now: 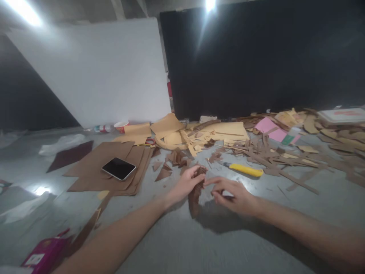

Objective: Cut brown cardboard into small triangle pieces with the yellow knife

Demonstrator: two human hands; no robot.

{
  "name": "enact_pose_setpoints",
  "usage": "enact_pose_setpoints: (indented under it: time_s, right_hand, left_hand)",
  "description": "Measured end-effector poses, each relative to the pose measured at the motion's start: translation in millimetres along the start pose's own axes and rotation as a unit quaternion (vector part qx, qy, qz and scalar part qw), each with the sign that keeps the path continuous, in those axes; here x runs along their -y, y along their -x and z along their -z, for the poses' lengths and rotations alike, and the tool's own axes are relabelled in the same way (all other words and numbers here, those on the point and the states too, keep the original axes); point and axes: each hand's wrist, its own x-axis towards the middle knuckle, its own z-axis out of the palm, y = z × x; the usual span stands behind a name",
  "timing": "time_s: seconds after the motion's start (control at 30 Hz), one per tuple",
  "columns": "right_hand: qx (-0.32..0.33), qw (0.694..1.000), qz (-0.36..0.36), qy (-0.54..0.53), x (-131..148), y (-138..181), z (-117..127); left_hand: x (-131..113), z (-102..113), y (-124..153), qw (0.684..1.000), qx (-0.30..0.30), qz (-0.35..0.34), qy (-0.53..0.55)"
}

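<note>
My left hand (190, 182) is closed around a folded brown paper piece (195, 201), whose lower end hangs toward the tabletop. Its upper part is partly covered by my fingers. Just to the right, my right hand (232, 194) has its index finger stretched out toward the piece, the tip at or very near its edge. The other right fingers are curled, with a gap between thumb and fingers and nothing visible in them. Brown paper triangles (163, 174) lie beyond my left hand. A yellow utility knife (245, 169) rests beyond my right hand.
Brown sheets (85, 161) lie stacked at left with a phone (119, 168) on top. Paper strips (296, 180) spread across the right. Tan sheets (168, 127), a paper cup (121, 126) and a pink sheet (272, 129) are at the back. A magenta box (47, 254) sits front left.
</note>
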Motion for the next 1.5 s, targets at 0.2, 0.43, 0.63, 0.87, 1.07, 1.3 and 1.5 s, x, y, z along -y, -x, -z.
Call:
enact_pose_setpoints:
  time_s: [0.2,0.43,0.63,0.87,1.07,1.3,1.5]
  right_hand:
    - [-0.131,0.970,-0.159,-0.129,-23,-15,11]
    - [-0.099,0.963,-0.204,-0.143,-23,-21,10]
    - [-0.086,0.968,-0.195,-0.131,-25,-20,11]
    - [-0.097,0.963,-0.201,-0.148,-29,-20,11]
    - [-0.073,0.958,-0.218,-0.169,-25,-20,11]
    - [-0.059,0.957,-0.223,-0.178,-23,-20,11]
    - [-0.047,0.962,-0.219,-0.158,-19,-21,13]
  left_hand:
    - [4,3,-2,0.992,0.008,0.035,0.121]
    - [-6,2,6,0.999,0.019,0.031,-0.011]
    - [-2,-2,6,1.000,0.002,0.017,0.015]
    - [-1,3,4,0.997,0.053,0.035,-0.043]
    - [3,-2,6,0.999,0.009,0.038,0.008]
    - [6,-4,8,1.000,0.019,0.013,-0.001]
    - [6,-5,8,1.000,0.027,0.001,0.011]
